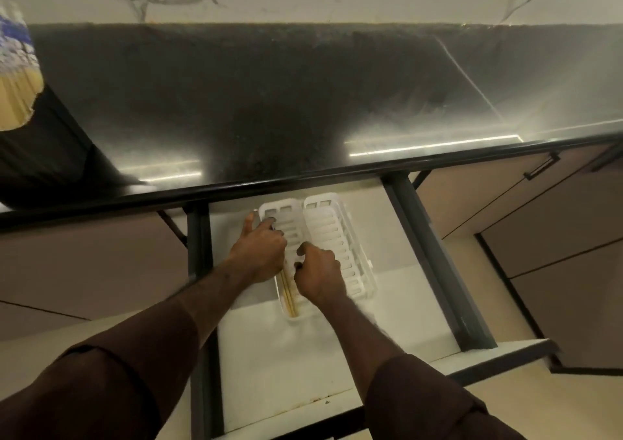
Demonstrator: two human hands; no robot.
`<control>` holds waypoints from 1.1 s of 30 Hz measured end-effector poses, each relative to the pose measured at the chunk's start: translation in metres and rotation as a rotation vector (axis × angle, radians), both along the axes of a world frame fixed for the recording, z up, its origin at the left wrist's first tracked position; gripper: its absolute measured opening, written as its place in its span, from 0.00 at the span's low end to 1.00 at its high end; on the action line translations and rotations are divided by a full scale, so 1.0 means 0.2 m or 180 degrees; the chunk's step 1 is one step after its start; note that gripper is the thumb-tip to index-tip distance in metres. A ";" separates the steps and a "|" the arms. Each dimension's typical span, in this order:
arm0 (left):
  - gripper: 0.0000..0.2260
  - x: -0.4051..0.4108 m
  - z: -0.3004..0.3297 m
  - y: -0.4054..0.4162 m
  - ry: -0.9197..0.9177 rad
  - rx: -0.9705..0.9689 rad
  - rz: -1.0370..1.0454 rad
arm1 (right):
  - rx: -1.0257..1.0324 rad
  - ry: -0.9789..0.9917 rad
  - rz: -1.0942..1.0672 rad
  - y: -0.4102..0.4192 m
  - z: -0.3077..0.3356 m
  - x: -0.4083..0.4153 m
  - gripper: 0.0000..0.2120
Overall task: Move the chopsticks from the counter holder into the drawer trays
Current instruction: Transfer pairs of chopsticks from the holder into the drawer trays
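Two hands work over the left tray (269, 212) of a pair of white slotted trays lying side by side in the open drawer (337, 355), the right tray (337, 234) beside it showing no chopsticks. The left hand (261, 254) is curled, thumb out, on the chopsticks (289, 296), whose pale near ends lie in the tray; the right hand (318, 276) is loosely closed, and what it grips cannot be told. Placement appears under way; next, presumably, both hands let go and reach to the holder (20, 79) at far left on the counter (303, 102), which holds more.
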State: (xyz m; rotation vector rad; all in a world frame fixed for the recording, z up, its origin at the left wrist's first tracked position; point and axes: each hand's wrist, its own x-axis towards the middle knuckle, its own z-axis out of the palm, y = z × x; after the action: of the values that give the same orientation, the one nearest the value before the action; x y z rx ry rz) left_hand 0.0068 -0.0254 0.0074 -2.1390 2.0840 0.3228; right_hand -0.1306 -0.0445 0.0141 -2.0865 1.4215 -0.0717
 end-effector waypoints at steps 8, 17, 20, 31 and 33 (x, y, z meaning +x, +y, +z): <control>0.12 0.12 0.79 0.14 0.0523 -0.1818 0.0234 | -0.1088 -0.0817 0.0097 -0.04 0.82 0.08 0.10; 0.12 0.58 1.48 0.43 0.1168 -0.3609 0.0478 | -0.2150 -0.1409 0.0473 0.23 1.55 0.58 0.11; 0.13 0.89 1.50 0.58 0.1319 -0.3570 0.0670 | -0.2262 -0.1446 0.0546 0.37 1.59 0.88 0.12; 0.14 1.79 1.43 0.81 0.1321 -0.3068 0.0880 | -0.1797 -0.1378 0.0551 0.56 1.43 1.77 0.13; 0.13 1.87 1.39 0.78 0.1433 -0.3047 0.0930 | -0.1745 -0.1367 0.0549 0.55 1.39 1.88 0.14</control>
State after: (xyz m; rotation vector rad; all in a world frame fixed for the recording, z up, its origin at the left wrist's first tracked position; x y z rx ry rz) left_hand 0.3814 0.1315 0.2846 -3.1640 2.4727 -0.2752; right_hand 0.2456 0.0649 0.2915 -2.4145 1.0268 -0.8698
